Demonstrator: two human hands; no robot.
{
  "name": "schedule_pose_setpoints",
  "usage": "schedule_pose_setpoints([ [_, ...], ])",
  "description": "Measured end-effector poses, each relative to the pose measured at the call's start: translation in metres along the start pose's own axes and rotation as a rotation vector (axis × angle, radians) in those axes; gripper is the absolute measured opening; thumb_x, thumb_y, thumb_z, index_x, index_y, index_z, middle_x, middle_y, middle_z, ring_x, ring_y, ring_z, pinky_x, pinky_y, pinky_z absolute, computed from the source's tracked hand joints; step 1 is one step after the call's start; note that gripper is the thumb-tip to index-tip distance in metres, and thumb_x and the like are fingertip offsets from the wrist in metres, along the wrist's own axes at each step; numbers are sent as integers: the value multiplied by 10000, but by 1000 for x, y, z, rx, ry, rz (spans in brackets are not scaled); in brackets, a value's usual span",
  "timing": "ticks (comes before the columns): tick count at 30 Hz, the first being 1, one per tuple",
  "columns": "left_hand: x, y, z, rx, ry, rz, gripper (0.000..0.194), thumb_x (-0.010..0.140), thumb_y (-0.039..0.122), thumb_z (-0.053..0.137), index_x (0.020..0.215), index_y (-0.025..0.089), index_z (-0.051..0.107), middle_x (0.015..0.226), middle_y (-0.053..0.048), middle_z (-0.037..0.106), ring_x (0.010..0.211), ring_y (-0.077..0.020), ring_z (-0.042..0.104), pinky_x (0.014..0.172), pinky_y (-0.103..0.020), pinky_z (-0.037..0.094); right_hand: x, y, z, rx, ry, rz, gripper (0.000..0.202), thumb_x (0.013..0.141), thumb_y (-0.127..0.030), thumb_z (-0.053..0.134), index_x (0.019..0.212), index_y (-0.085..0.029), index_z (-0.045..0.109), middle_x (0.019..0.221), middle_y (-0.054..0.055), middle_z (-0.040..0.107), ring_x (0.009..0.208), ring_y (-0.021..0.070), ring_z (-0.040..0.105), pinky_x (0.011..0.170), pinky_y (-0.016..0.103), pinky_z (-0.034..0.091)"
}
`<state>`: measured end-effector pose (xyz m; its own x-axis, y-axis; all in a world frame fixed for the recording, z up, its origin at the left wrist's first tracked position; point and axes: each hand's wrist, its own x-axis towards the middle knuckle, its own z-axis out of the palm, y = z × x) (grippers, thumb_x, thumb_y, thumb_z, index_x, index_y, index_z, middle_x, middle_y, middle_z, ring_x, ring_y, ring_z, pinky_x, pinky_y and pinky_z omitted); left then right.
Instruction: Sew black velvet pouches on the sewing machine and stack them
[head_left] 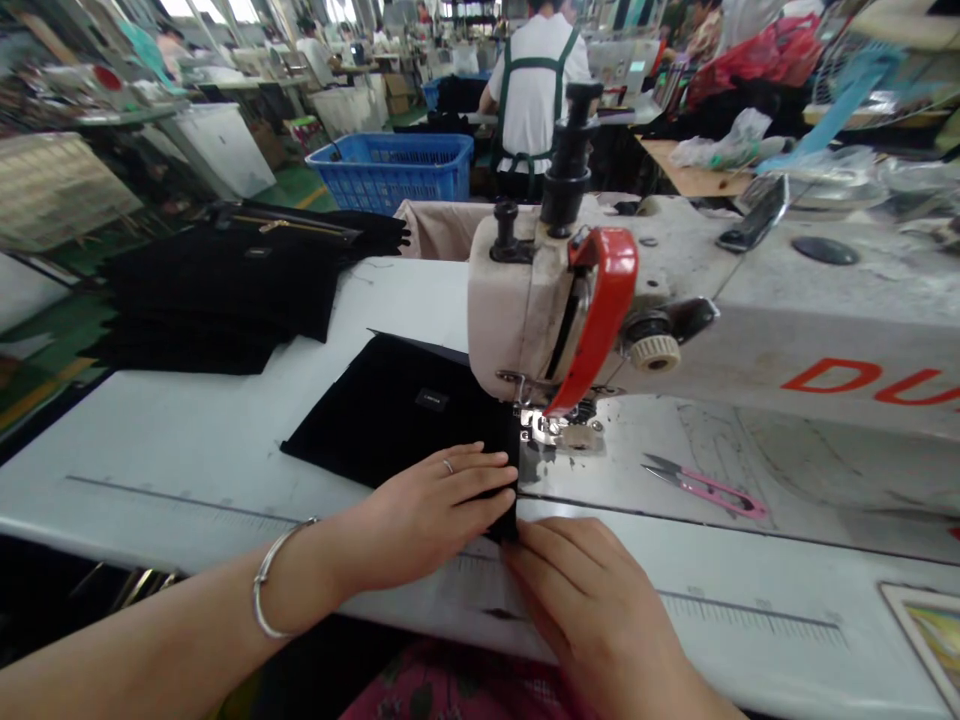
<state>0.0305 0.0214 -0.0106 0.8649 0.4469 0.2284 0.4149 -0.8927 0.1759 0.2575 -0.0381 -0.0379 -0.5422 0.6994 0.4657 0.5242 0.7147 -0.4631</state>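
Note:
A black fabric panel (390,390) with a small label (432,400) lies on the white sewing table, its right edge beside the presser foot (541,428) of the sewing machine (517,300). My left hand (427,510) rests flat on the panel's near right part, fingers stretched toward the machine. At the panel's near right corner, my right hand (581,590) has its fingertips pressed together on the fabric edge. The thumb of that hand is mostly hidden. The needle is hard to make out behind the red guard (604,310).
Pink-handled thread snips (705,485) lie on the machine bed to the right. A stack of black fabric pieces (217,290) with a zipper on top sits at the table's far left. Beyond stand a blue crate (390,170) and a person in a white shirt (536,90).

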Motion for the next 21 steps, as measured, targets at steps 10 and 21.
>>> schedule_pose_setpoints([
  [10, -10, 3, 5, -181, 116, 42, 221, 927, 61, 551, 1121, 137, 626, 1118, -74, 694, 1063, -193, 613, 941, -360, 531, -2, -4, -6, 65, -54, 107, 170, 946, -104, 546, 1071, -155, 650, 958, 52, 654, 853, 204, 525, 765, 367, 442],
  [21, -8, 0, 7, -187, 109, 82, 214, 963, 84, 522, 1149, 125, 620, 1105, -76, 696, 1090, -193, 596, 1027, -400, 494, -2, -6, -7, 67, -41, 134, 159, 937, -96, 537, 1011, -163, 661, 942, 48, 657, 839, 205, 535, 757, 380, 461],
])
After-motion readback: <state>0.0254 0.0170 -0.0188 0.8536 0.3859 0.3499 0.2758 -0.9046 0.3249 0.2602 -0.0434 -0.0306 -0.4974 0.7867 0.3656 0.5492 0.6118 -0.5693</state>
